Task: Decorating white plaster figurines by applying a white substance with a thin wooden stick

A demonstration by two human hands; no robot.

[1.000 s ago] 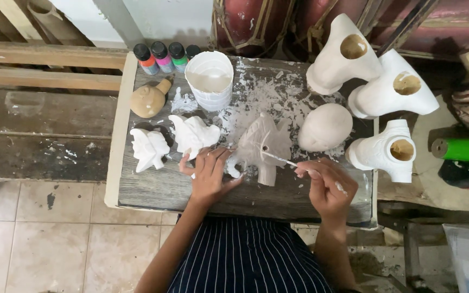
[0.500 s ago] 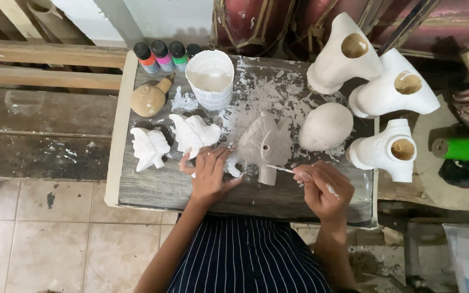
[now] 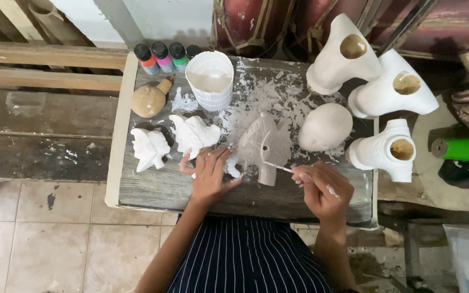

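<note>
Fish-shaped carving, pale and unpainted, lies flat near the middle of the paint-spattered wooden table. The left hand rests beside its tail end, fingers spread and loose, fingertips touching the carving's edge. The right hand pinches a thin paintbrush, whose tip meets the lower side of the fish. Just beyond stands a white cup; two white-coated figures sit to the left, and an egg-shaped piece lies to the right.
</note>
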